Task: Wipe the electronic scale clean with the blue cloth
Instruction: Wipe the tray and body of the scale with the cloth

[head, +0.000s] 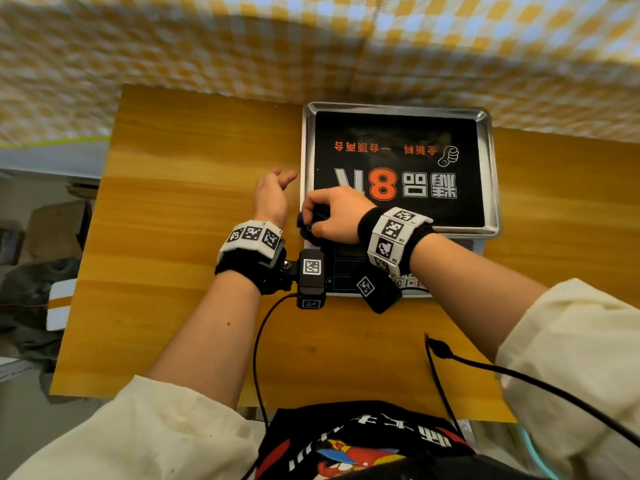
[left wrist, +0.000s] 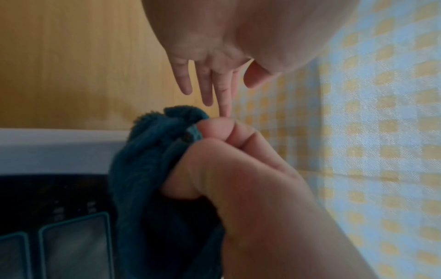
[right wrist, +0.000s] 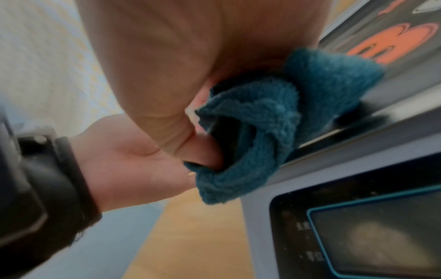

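Observation:
The electronic scale (head: 493, 188) stands on the wooden table, with a steel tray, a black sticker bearing an orange "8", and a dark display panel (head: 346, 268) facing me. My right hand (head: 329, 213) grips the bunched blue cloth (head: 306, 225) at the tray's near-left corner. In the right wrist view the cloth (right wrist: 274, 122) lies against the tray's edge, above the display (right wrist: 381, 236). My left hand (head: 273, 195) hovers just left of the scale, fingers straight and holding nothing. In the left wrist view its fingers (left wrist: 207, 86) point past the cloth (left wrist: 155, 151).
The wooden table (head: 173, 237) ends at the left, with boxes and clutter on the floor beyond. A yellow-and-white checked fabric (head: 311, 46) covers the back. Two black cables (head: 258, 341) (head: 519, 375) run across the near table toward my body.

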